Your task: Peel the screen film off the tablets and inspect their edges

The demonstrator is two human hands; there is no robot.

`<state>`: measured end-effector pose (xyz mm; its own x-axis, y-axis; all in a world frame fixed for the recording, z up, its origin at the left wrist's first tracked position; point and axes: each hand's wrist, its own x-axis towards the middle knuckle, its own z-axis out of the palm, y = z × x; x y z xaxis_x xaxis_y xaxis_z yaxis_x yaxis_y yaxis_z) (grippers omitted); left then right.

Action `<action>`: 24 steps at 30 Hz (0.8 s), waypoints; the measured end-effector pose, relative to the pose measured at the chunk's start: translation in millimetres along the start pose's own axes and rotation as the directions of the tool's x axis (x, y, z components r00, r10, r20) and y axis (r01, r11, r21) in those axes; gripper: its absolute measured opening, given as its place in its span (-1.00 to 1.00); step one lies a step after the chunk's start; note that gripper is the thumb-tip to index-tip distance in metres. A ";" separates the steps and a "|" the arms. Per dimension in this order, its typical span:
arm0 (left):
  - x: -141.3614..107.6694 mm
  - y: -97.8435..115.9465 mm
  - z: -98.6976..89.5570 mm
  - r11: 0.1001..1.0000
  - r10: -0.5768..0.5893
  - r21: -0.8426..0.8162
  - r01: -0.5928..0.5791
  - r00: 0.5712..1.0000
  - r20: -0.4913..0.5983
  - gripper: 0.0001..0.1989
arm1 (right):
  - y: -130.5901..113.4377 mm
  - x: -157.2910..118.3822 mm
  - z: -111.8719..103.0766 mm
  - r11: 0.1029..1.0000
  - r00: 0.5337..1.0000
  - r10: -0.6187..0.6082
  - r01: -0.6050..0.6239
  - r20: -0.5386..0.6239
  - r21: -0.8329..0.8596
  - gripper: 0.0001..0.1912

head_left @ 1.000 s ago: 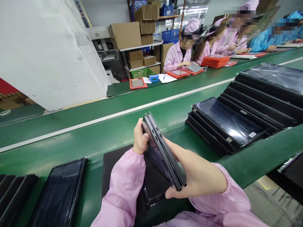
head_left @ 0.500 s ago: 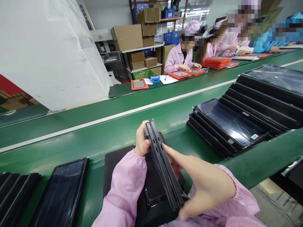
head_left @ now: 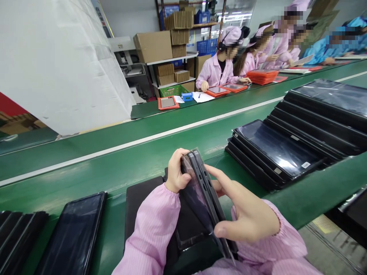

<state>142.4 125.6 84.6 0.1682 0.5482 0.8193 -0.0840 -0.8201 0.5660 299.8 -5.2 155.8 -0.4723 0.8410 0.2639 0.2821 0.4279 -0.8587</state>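
Note:
Two black tablets [head_left: 207, 187], pressed together face to face or back to back, stand on edge before me, their port edges turned up. My left hand [head_left: 176, 172] is closed around their far end, thumb on the glossy screen of the left one. Along the right side lies my right hand [head_left: 243, 210], fingers behind the tablets and thumb against the upper edge near the close end. Clear film seems to hang at their lower end. Beneath them, flat dark slabs [head_left: 140, 202] lie on the green belt, partly hidden by my sleeves and the tablets.
Leaning stacks of black tablets [head_left: 282, 147] are at the right. A single tablet [head_left: 73, 233] lies at the left beside a row of dark ones [head_left: 20, 236]. Beyond the white strip [head_left: 114, 148], co-workers in pink and blue sit near orange-framed tablets [head_left: 262, 77].
The pair of tablets has shifted slightly right and tilted, showing more of the left one's screen. Both hands stay on it; my right thumb has moved up onto the edge.

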 end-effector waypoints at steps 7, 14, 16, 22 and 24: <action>-4.0 -1.4 2.6 0.996 -0.046 0.078 0.047 0.999 -0.014 -0.28 | -1.7 1.4 -5.3 0.999 1.000 0.000 -0.001 -0.029 -0.040 -0.04; -3.4 6.5 6.4 0.994 0.007 0.108 -0.004 0.999 -0.033 -0.32 | -2.0 -2.4 -8.6 0.999 1.000 0.031 -0.030 0.005 -0.040 -0.05; -2.8 8.7 6.7 0.995 0.012 0.100 -0.008 0.999 -0.044 -0.33 | -3.2 -2.6 -7.9 0.999 0.999 0.032 -0.032 0.015 -0.033 -0.03; -1.8 13.6 7.3 0.996 0.051 0.072 -0.048 0.998 -0.037 -0.36 | -7.0 -5.4 -5.6 0.999 0.999 0.040 -0.040 0.016 -0.023 0.02; -1.5 14.2 7.5 0.996 0.073 0.053 -0.072 0.997 -0.028 -0.37 | -8.5 -7.2 -4.3 0.999 0.999 0.042 -0.042 0.017 -0.016 0.03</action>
<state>148.4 111.9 90.8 0.1338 0.4908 0.8609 -0.0441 -0.8649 0.5000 304.4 -13.5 163.1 -0.4740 0.8526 0.2199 0.3148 0.3974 -0.8620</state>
